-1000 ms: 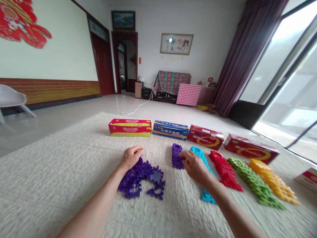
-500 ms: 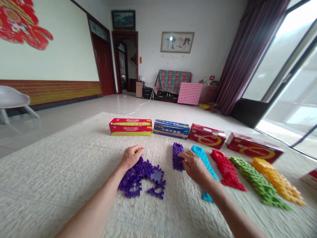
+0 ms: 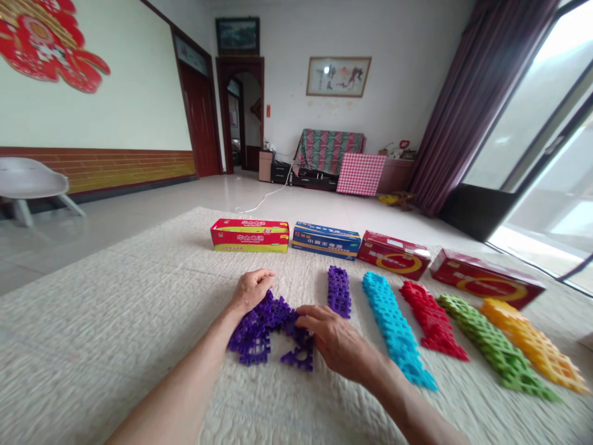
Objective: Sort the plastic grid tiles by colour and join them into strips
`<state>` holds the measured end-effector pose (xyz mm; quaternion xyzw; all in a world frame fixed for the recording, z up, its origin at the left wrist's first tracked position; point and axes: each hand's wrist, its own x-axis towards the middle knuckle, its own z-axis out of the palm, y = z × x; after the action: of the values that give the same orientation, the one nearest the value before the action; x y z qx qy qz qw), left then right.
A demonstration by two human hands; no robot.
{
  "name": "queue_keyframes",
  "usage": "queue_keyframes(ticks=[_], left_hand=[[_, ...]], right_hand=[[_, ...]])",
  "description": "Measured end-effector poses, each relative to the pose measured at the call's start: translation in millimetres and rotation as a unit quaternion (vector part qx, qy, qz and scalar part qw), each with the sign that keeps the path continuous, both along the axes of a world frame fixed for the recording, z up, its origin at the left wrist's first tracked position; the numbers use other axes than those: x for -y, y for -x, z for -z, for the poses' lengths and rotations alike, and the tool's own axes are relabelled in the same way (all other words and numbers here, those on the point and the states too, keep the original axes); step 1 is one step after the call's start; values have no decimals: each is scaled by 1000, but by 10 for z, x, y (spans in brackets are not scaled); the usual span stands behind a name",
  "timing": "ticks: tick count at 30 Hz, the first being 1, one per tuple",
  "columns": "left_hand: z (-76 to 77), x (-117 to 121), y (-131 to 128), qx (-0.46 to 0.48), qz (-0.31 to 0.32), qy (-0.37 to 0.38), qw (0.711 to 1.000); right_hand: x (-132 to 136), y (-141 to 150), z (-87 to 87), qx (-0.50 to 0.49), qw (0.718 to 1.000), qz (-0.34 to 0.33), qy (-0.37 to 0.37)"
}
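Interlocking purple plastic building pieces [image 3: 252, 330] lie in a loose pile on the pale textured mat. My left hand [image 3: 252, 289] rests at the pile's far left edge, fingers curled together; whatever they may hold is hidden. On the pile's right side, my right hand [image 3: 336, 340] has its fingertips closed on a purple building piece [image 3: 290, 321], with the thumb mostly hidden. Just nearer me lies another purple piece with a curved cutout [image 3: 301, 358]. Beyond the right hand is a short strip of joined purple pieces [image 3: 340, 292].
To the right lie a blue strip [image 3: 397, 330], a red strip [image 3: 432, 321], a green strip [image 3: 495, 346] and a yellow strip [image 3: 532, 343]. Behind them stand a red-yellow box [image 3: 250, 238], a blue box [image 3: 327, 242] and two dark red boxes [image 3: 393, 254].
My right hand has left the purple strip and moved left and nearer to the loose purple pile. My left hand keeps its place. The view has turned slightly left.
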<state>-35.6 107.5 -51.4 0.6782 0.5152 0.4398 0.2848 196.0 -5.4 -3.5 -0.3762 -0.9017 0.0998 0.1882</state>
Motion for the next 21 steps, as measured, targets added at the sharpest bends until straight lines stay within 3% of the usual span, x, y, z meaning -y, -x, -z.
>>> queue_keyframes(ticks=[9, 13, 16, 21], left_hand=[[-23, 13, 0, -11, -2, -1, 1000], [-29, 12, 0, -13, -5, 0, 1000], [-30, 8, -2, -13, -5, 0, 1000], [-29, 8, -6, -11, -7, 2, 1000]], right_hand=[[-25, 27, 43, -73, 997, -1, -10], [-110, -167, -95, -126, 988, 78, -53], [-196, -401, -206, -107, 978, 167, -67], [-234, -597, -257, -2, 981, 192, 0]])
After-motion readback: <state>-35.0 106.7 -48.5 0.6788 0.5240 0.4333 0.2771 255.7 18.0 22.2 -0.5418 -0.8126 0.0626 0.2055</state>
